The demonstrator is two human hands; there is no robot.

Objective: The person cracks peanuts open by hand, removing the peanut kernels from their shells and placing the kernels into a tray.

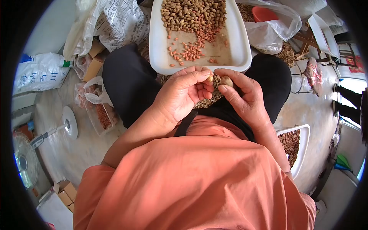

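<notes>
A white tray (154, 46) lies across my lap, with unshelled peanuts (193, 14) heaped at its far end and reddish shelled kernels (191, 50) scattered nearer to me. Just off its near edge, my left hand (182, 87) pinches a small pale yellow-brown peanut (210, 78) between thumb and forefinger, the other fingers curled. Close by, my right hand (247, 97) has its thumb and forefinger around a rounded grey-brown piece (227, 81), whose kind I cannot make out. Beneath both hands, broken shells (207, 102) lie between my legs.
At the right sits a white tray of dark red kernels (306, 140); a plastic bag (274, 36) with a red bowl (264, 14) stands beyond. On the left are a clear container (96, 119), a fan (71, 122) and sacks (124, 25). Another person's legs (349, 103) show far right.
</notes>
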